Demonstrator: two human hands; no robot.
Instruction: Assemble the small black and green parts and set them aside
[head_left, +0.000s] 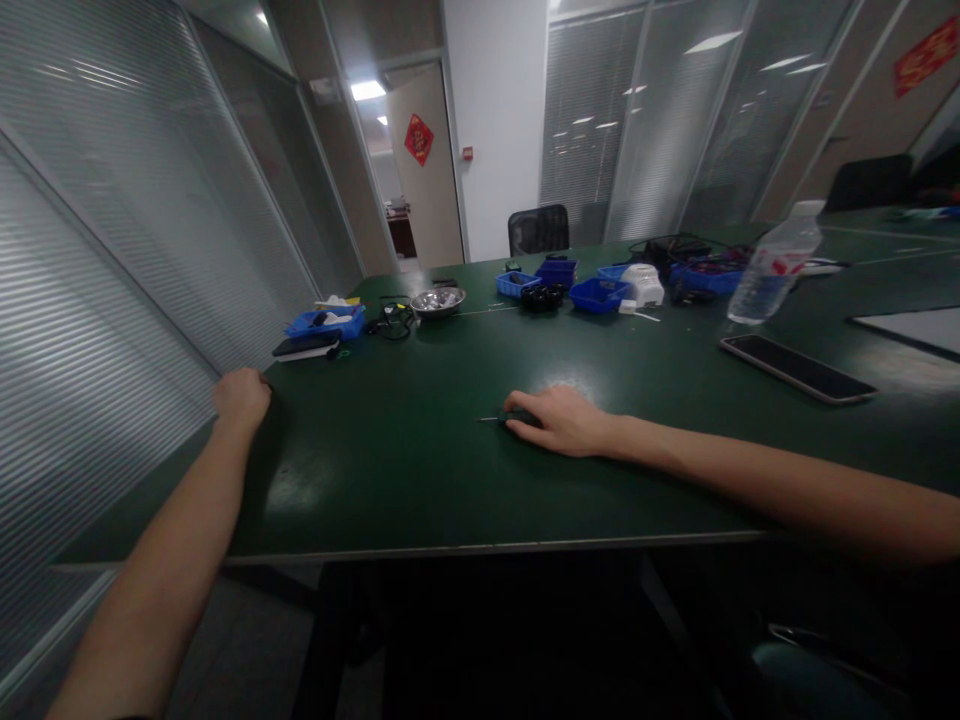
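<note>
My right hand (564, 420) rests low over the green table (390, 450), its fingers closed around the dark handle of a small screwdriver (490, 419). The thin metal shaft points left, lying close to the tabletop. At the table's left edge, my left hand (241, 398) is closed in a fist, and whatever it may hold is hidden. Just beyond that hand lies a dark notebook-like object (306, 346), with a blue tray (326, 322) of small items behind it.
Along the far side stand a metal bowl (438, 303), a black cable (394, 322), blue trays (598, 295) and a white container (643, 285). On the right are a water bottle (776, 265), a phone (796, 368) and a pale flat sheet (915, 326). Glass partitions border the left.
</note>
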